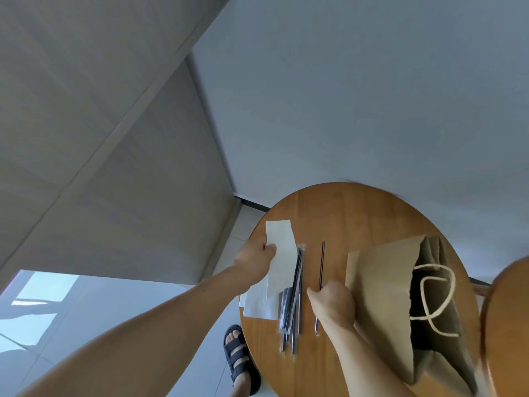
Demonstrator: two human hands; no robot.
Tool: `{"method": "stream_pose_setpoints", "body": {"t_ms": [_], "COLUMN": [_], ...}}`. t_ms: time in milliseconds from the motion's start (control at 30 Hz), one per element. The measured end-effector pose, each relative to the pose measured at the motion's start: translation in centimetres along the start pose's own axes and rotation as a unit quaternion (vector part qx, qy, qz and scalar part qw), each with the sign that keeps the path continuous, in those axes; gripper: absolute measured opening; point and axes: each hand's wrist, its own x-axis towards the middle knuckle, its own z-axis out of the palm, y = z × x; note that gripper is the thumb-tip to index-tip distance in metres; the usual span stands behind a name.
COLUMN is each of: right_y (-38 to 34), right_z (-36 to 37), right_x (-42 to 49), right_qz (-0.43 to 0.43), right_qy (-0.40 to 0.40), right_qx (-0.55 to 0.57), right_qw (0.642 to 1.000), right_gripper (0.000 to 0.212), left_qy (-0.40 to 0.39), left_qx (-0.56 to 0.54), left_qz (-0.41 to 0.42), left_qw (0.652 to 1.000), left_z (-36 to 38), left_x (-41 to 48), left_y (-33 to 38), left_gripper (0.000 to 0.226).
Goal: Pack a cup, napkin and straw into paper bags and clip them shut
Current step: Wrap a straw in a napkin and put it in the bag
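Napkin (282, 253) was pinched at its edge by the left hand (256, 260), thumb on top, over the round wooden desk (357, 213). Right hand (333, 303) was curled around one dark straw (322, 262) that stuck out past the fingers. Between both hands sat a bunch of wrapped straws (293, 305). Just right of the right hand, the paper bag (378, 296) lay on its side, mouth open.

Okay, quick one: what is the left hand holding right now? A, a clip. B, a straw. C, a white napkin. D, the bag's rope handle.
C: the left hand pinches the white napkin by its edge, lifted over the napkin stack; the single straw is in the right hand.
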Motion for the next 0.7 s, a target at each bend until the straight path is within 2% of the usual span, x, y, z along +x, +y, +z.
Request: {"method": "stream_pose_setpoints", "body": {"t_ms": [100,200,333,433,700], "right_y": [-2.1,-4.2,-5.9,-6.2,-6.0], "right_z": [-3.4,-6.9,-11.0,-13.2,-18.4], "right_x": [-1.2,-3.1,-4.8,-5.5,-7.2], "right_qz": [-0.055,-0.156,-0.247,-0.269,-0.303], "right_qy": [0.021,0.003,0.015,0.028,0.085], "right_qx": [0.14,0.262,0.263,0.261,0.265], "right_qw": [0.988,0.952,0.932,0.927,0.911], "right_gripper": [0.011,0.011,0.022,0.022,0.018], "left_qy": [0.013,0.021,0.002,-0.005,-0.008], "left_qx": [0.003,-0.038,-0.112,-0.142,-0.138], "left_qz": [0.025,0.05,0.066,0.101,0.194], "left_qw": [1.0,0.998,0.992,0.985,0.971], "left_z": [-0.2,-0.6,-1.1,-1.3,-0.9], "left_x": [-1.0,-2.5,-4.5,-6.3,-9.7], "left_y": [2.6,5.7,9.5,11.9,16.2], "left_gripper": [0.031,0.018,0.017,0.017,0.007]}}
